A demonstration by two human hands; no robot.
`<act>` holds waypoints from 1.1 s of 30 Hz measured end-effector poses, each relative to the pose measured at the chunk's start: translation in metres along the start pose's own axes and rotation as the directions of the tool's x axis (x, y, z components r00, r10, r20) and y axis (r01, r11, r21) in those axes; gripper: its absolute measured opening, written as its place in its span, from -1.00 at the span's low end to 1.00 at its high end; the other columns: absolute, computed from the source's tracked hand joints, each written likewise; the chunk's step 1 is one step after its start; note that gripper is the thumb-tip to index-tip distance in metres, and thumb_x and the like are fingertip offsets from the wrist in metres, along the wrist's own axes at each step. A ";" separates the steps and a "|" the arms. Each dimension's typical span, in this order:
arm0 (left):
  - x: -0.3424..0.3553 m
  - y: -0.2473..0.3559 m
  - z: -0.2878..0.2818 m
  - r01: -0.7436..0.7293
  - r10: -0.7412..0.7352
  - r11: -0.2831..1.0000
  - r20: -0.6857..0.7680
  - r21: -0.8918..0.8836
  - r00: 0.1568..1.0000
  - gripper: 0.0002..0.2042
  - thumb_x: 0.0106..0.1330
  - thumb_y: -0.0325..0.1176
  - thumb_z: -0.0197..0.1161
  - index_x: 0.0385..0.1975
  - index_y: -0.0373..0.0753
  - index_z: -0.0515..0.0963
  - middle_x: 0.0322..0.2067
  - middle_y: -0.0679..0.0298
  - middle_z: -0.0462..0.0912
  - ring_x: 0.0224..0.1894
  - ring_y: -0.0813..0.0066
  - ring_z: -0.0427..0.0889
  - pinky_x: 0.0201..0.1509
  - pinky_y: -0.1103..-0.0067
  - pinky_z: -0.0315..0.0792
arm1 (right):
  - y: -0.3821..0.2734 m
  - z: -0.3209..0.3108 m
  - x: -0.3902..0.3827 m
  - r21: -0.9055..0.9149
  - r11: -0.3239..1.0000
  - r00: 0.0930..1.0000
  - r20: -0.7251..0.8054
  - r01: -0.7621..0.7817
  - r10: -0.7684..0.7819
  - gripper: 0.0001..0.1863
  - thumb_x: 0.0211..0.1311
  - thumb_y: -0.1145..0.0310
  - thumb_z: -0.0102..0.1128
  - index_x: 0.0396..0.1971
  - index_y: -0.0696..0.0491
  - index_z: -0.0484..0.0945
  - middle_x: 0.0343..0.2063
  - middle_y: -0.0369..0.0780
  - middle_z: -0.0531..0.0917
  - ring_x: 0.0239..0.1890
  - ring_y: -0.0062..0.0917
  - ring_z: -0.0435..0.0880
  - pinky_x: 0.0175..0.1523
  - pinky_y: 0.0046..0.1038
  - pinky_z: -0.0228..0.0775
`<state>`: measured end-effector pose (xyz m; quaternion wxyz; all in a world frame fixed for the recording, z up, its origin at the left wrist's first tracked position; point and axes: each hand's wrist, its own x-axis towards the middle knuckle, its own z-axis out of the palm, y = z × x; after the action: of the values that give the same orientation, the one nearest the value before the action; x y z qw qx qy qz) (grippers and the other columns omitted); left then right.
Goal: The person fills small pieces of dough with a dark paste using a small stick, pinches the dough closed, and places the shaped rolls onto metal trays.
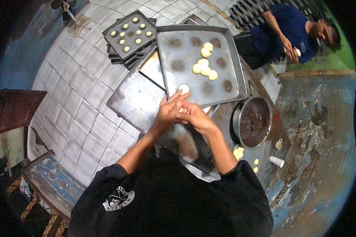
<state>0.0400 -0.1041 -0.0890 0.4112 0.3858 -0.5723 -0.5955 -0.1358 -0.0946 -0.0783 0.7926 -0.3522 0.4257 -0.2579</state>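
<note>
My left hand [168, 112] and my right hand [194, 116] meet just past the near edge of a large metal baking tray [233, 71], fingers curled together around a small pale dough piece [181, 110], partly hidden between them. A white dough ball [184, 89] sits on the tray's near left corner, just beyond my left fingertips. Several pale yellow dough balls [204, 70] lie clustered in the middle and upper part of the tray, among dark round stains.
Stacked trays [118, 33] with several dough balls stand at upper left, beside a metal sheet [128, 98]. At right are a bowl of dark filling [254, 122], dough pieces [238, 153] and a white cup [276, 160]. A co-worker [284, 29] at upper right holds a dough ball.
</note>
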 end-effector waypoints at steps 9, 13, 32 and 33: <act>-0.010 -0.051 -0.134 0.122 -0.093 0.992 -0.448 0.036 0.889 -0.78 0.47 -0.37 0.17 -0.03 -0.32 0.63 0.08 0.11 0.64 0.22 0.27 0.54 0.36 0.41 0.35 | -0.004 -0.086 0.179 -0.997 -0.005 0.728 -0.055 -0.080 -0.684 -0.42 0.34 0.34 0.22 0.32 0.20 0.37 0.34 0.04 0.42 0.45 -0.06 0.28 0.51 -0.01 0.04; -0.026 -0.054 -0.162 0.184 -0.138 0.983 -0.555 0.028 0.820 -0.84 0.43 -0.44 0.19 -0.14 -0.31 0.67 0.00 0.19 0.64 0.10 0.39 0.57 0.22 0.52 0.37 | -0.044 -0.086 0.217 -0.963 -0.061 0.780 -0.174 -0.262 -0.601 -0.32 0.48 0.03 -0.01 0.45 0.11 0.22 0.49 -0.06 0.20 0.53 -0.12 0.13 0.55 0.08 -0.14; 0.003 -0.022 -0.033 0.104 -0.080 0.993 -0.332 0.055 0.940 -0.86 0.41 -0.43 0.24 -0.18 -0.32 0.68 -0.14 0.25 0.68 -0.03 0.49 0.61 0.06 0.56 0.46 | 0.008 -0.171 0.034 -0.709 0.445 0.327 -0.671 -0.548 -0.666 -0.75 0.13 0.45 0.37 -0.15 0.01 0.72 -0.24 -0.18 0.74 -0.12 -0.37 0.70 0.13 -0.20 0.34; 0.008 -0.018 -0.007 0.129 -0.108 0.989 -0.254 0.070 0.961 -0.81 0.43 -0.37 0.24 -0.12 -0.31 0.68 -0.13 0.28 0.70 -0.07 0.51 0.61 0.03 0.58 0.45 | 0.017 -0.171 0.009 -0.626 0.728 0.376 -0.769 -0.280 -0.517 -0.74 0.15 0.44 0.38 -0.13 0.04 0.70 -0.24 -0.20 0.75 -0.14 -0.44 0.70 0.09 -0.30 0.37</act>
<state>0.0431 -0.1140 -0.1071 0.4265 0.5086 -0.5170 -0.5405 -0.2754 -0.1481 -0.1627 0.2094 -0.4397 0.8214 -0.2968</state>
